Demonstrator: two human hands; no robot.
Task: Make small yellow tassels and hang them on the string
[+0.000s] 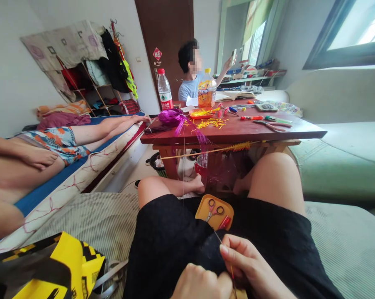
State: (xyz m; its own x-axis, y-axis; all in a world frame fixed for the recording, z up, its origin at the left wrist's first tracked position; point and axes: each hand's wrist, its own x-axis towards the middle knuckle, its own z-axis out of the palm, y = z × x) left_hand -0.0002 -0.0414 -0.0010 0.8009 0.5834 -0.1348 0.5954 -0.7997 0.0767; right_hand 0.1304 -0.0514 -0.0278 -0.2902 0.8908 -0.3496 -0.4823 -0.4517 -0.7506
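Note:
My right hand (245, 261) is closed, thumb and forefinger pinching a thin dark strand (217, 236) that sticks out toward the upper left. Below the pinch a small red and orange piece (232, 272) shows on a thin line between my hands. My left hand (201, 283) is curled into a fist close beside it; what its fingers hold is hidden. A yellow tray (203, 206) rests at my lap, carrying scissors (213, 211) with pinkish handles and a red object (225, 222).
The red-brown table (237, 132) ahead bears purple threads (171, 117), yellow pieces (210, 123), pliers (270, 125) and two bottles. A stick (200, 152) runs along its near edge. One person (189, 79) sits behind it; another (59, 145) lies on the left bed.

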